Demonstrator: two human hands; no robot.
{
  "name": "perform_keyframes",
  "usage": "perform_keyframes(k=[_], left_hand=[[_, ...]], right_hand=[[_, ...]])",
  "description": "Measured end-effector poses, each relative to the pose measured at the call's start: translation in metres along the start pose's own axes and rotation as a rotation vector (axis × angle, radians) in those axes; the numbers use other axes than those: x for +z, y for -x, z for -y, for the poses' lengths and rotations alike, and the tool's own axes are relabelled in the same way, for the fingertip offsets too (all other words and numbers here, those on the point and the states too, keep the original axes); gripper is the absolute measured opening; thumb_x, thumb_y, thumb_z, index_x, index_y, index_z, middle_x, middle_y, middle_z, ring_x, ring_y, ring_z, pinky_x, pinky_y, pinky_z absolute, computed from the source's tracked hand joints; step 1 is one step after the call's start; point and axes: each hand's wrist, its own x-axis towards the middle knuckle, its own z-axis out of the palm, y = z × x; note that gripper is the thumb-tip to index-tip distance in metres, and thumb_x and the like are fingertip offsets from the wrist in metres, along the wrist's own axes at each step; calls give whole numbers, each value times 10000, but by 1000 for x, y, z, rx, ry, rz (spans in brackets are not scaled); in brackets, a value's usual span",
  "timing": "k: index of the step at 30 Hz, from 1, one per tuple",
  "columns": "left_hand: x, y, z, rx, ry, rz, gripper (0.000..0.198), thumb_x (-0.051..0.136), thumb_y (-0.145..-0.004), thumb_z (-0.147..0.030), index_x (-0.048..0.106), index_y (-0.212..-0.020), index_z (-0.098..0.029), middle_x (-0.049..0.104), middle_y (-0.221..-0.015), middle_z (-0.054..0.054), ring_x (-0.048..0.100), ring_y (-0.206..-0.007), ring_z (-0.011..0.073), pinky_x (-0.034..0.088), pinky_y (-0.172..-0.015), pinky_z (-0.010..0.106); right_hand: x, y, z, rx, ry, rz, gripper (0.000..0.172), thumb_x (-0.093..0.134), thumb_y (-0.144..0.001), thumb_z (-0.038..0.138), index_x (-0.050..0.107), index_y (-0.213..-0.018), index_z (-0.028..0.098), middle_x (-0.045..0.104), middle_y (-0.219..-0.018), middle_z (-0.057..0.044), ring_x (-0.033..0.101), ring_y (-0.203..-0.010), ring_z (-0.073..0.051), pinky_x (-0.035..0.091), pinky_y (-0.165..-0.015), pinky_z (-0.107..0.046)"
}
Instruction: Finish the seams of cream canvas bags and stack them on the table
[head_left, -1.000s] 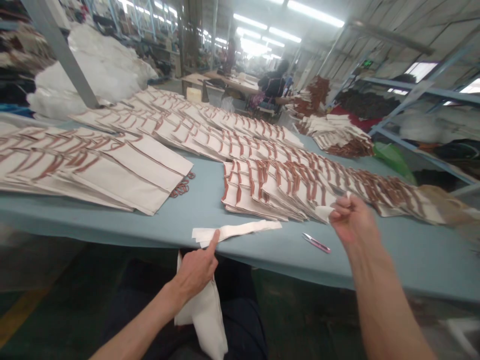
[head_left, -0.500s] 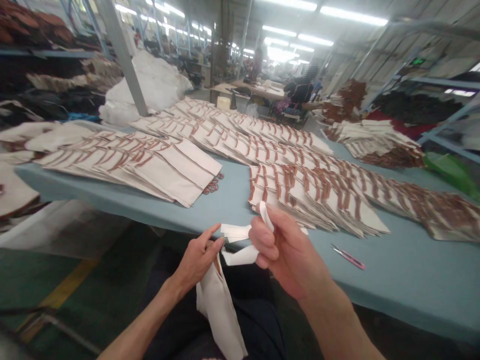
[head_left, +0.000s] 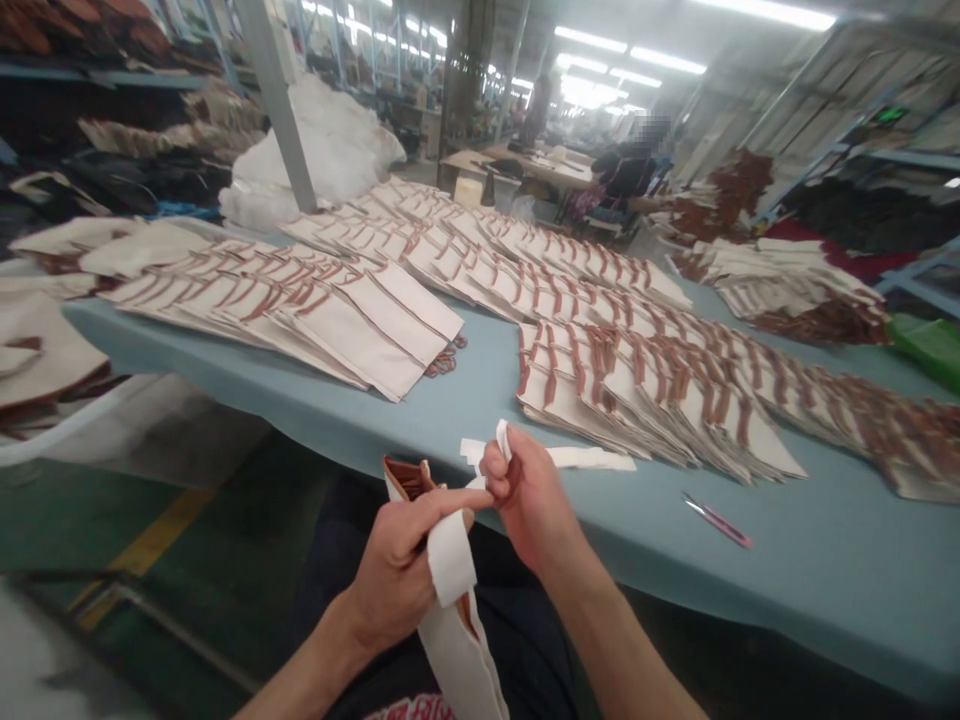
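Note:
My left hand [head_left: 401, 560] is closed around a cream fabric piece with brown lining [head_left: 457, 655], which hangs down over my lap. Its open brown-lined end pokes up behind my knuckles. A wide white strip [head_left: 452, 562] loops over the left thumb side. My left index finger points across and touches the right hand's fingers. My right hand [head_left: 534, 500] is curled shut, pinching a narrow white strip [head_left: 502, 438] whose end sticks up above the fingers. Just behind it, more white strips [head_left: 592, 458] lie along the table's near edge.
On the blue-covered table [head_left: 600, 520] lie overlapping rows of cream pieces with brown trim [head_left: 360, 325]. Pink-handled thread snips [head_left: 716, 520] rest at right. A grey post [head_left: 277, 110] rises behind the table, near white plastic bags [head_left: 322, 140]. Another person [head_left: 630, 175] sits far back.
My right hand has moved left and down, closer to the left hand. The left hand has turned over, now gripping the cream piece, with a white strip looped over it. The view has shifted slightly.

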Motion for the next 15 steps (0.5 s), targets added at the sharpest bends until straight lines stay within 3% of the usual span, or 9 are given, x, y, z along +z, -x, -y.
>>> perform_keyframes(k=[2,4,6,8,10,12,15], left_hand=[[-3,-1,-9,-88,58,-6,221,607,-948,-143,817,-1000,-186,814,-840,42,757,-742,155,536,-694,187],[-5,-2,-16,-216,139,-27,198,616,-948,-186,814,-951,-185,809,-798,34,738,-701,156,531,-660,192],[-7,-1,-21,-337,202,-51,192,630,-930,-228,816,-916,-180,794,-749,27,709,-664,159,522,-629,200],[-8,-1,-24,-443,223,-65,210,641,-902,-267,825,-887,-167,775,-718,30,668,-624,156,498,-587,203],[-9,-1,-25,-531,226,-60,239,651,-875,-305,836,-873,-154,744,-681,31,607,-569,142,467,-540,204],[-8,-2,-24,-608,234,-46,262,667,-853,-339,842,-881,-145,702,-626,25,552,-524,132,448,-509,207],[-5,-7,-22,-669,233,-32,275,695,-819,-361,848,-890,-144,714,-653,39,569,-552,151,475,-530,227]], right_hand=[[-5,9,-11,26,12,-4,515,804,-798,584,496,-646,200,460,-534,83,363,-452,-62,387,-427,-166],[-14,20,-23,61,28,-25,489,765,-832,618,541,-707,202,474,-537,77,399,-457,-79,387,-427,-178],[-27,33,-34,92,97,-77,464,725,-853,657,618,-902,208,545,-598,65,459,-484,-108,404,-422,-197],[-45,46,-39,98,333,-118,501,663,-906,660,641,-1104,200,650,-705,20,572,-581,-154,458,-461,-226],[-61,57,-37,-51,714,-148,419,709,-922,522,654,-1168,187,743,-855,-44,670,-706,-197,529,-566,-276],[-70,63,-28,-301,1024,-200,319,753,-897,388,677,-1146,204,776,-1011,-87,720,-844,-238,570,-673,-326],[-65,58,-7,-706,1214,-73,320,719,-915,246,646,-1226,231,766,-1146,-104,720,-1021,-258,602,-842,-386]])
